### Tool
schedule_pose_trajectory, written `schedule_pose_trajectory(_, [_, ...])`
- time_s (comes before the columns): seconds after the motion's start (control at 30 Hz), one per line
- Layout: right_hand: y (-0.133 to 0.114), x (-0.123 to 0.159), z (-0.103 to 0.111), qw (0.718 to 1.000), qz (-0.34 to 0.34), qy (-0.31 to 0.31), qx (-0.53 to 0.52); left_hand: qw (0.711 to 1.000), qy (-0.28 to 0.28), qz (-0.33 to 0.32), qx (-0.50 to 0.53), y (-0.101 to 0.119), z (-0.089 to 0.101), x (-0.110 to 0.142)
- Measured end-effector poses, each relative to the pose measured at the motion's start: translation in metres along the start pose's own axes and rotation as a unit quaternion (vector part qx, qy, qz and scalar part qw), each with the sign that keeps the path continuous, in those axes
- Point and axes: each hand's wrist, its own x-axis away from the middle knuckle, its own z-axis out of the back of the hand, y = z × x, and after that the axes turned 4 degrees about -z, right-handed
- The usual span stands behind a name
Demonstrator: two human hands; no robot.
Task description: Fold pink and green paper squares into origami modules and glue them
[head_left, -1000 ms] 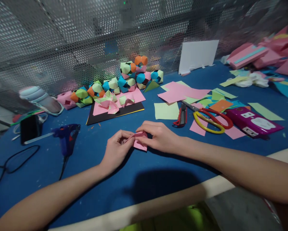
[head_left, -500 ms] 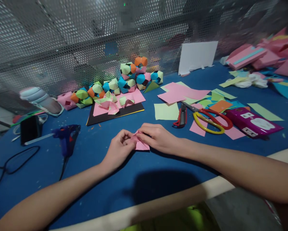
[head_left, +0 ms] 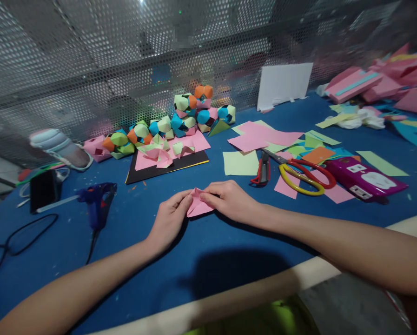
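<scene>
**A:** Both hands are down on the blue worktop, meeting over a small pink folded paper lying flat at the centre front.

**B:** Yes, the left hand pins its near edge with its fingertips, a pressing grip rather than a closed one. The right hand pinches the upper flap, fingers closed on the paper.

**A:** Pressed flat, it looks like, so a crease sits sharp.

**B:** The scissors and glue gun lie apart on either side, untouched but within reach.
</scene>
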Motion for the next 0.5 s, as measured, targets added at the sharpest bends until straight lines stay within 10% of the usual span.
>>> schedule_pose_trajectory(0.5, [-0.0028,0.0002,0.0038,0.995,-0.045,-0.019,-0.091,0.999,0.019,0.021,0.028,-0.0008,0.0017,-0.0014])
